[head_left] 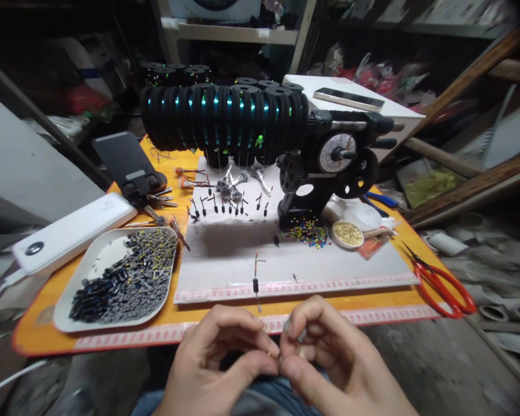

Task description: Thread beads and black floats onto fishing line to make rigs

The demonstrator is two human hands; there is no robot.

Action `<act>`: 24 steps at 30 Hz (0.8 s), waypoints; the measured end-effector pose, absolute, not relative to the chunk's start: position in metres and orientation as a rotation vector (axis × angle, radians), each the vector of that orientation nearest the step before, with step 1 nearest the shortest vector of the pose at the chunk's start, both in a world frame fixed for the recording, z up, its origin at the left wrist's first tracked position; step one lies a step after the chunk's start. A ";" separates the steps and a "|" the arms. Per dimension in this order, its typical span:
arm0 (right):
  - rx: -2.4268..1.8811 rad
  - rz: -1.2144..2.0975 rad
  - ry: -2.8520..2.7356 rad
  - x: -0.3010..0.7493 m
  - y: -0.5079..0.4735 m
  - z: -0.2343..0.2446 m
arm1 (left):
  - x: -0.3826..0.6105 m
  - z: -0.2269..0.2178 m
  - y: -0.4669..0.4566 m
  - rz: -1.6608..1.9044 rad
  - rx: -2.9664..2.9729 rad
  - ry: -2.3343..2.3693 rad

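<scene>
My left hand [225, 358] and my right hand [329, 358] meet in front of the table's near edge, thumbs and forefingers pinched close together. Between the left fingertips shows a tiny gold-coloured bit, too small to name. Whatever the right fingertips hold is hidden; a greyish patch shows behind that forefinger. Just beyond my hands a small black cylinder [255, 284] hangs upright on a thin line, with an orange-tipped stem above it. To its right, a small metal piece [295, 277] lies on the white board [225, 271].
A black machine with a row of spools [225, 118] and a dial [337, 153] stands behind. On the left are a tray of small grey and black parts [172, 277], a power bank [75, 234] and a phone stand [125, 159]. Red-handled scissors [444, 286], beads [307, 232] and a gold-filled dish [347, 234] lie right.
</scene>
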State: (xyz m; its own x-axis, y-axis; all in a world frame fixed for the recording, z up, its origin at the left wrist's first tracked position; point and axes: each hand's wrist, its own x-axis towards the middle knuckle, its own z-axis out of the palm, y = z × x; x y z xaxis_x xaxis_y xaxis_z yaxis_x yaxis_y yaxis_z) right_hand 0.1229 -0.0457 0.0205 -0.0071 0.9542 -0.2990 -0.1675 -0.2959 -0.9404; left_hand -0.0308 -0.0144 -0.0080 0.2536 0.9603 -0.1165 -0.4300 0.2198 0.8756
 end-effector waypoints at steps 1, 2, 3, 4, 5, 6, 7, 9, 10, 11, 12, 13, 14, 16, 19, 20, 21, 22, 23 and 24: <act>-1.311 1.496 -0.909 0.123 -0.046 0.021 | -0.033 -0.010 -0.014 1.113 0.874 0.776; -1.319 1.504 -0.908 0.124 -0.046 0.021 | -0.035 -0.012 -0.013 1.115 0.930 0.765; -1.327 1.512 -0.910 0.124 -0.045 0.021 | -0.038 -0.013 -0.012 1.117 1.014 0.755; -1.332 1.525 -0.921 0.125 -0.045 0.021 | -0.041 -0.014 -0.010 1.119 1.123 0.753; -1.335 1.539 -0.938 0.126 -0.045 0.021 | -0.045 -0.013 -0.007 1.112 1.252 0.749; -1.336 1.552 -0.958 0.128 -0.045 0.021 | -0.049 -0.010 -0.004 1.088 1.398 0.723; -1.334 1.567 -0.982 0.129 -0.044 0.021 | -0.053 -0.007 0.001 1.051 1.552 0.684; -1.320 1.593 -1.024 0.132 -0.042 0.021 | -0.058 0.005 0.011 0.915 1.830 0.496; -1.307 1.604 -1.039 0.133 -0.040 0.021 | -0.059 0.012 0.016 0.845 1.950 0.416; -1.290 1.619 -1.052 0.135 -0.039 0.021 | -0.059 0.018 0.021 0.779 2.061 0.358; -1.269 1.642 -1.066 0.136 -0.037 0.020 | -0.058 0.025 0.025 0.713 2.178 0.333; -1.253 1.660 -1.080 0.137 -0.035 0.020 | -0.056 0.031 0.028 0.653 2.288 0.321; -1.243 1.666 -1.103 0.139 -0.033 0.020 | -0.053 0.035 0.031 0.605 2.388 0.306; -1.259 1.599 -1.183 0.141 -0.032 0.020 | -0.049 0.039 0.035 0.584 2.514 0.265; -1.314 1.301 -1.378 0.142 -0.035 0.020 | -0.047 0.032 0.037 0.747 2.397 0.274; -1.324 1.181 -1.454 0.142 -0.037 0.020 | -0.048 0.026 0.037 0.811 2.298 0.306; -1.323 1.055 -1.531 0.142 -0.040 0.019 | -0.049 0.019 0.036 0.860 2.190 0.343; -1.326 0.937 -1.606 0.141 -0.042 0.018 | -0.051 0.011 0.034 0.895 2.088 0.379; -1.334 0.827 -1.667 0.140 -0.044 0.017 | -0.052 0.003 0.032 0.918 1.999 0.405; -1.347 0.732 -1.716 0.139 -0.046 0.016 | -0.053 -0.004 0.029 0.930 1.927 0.426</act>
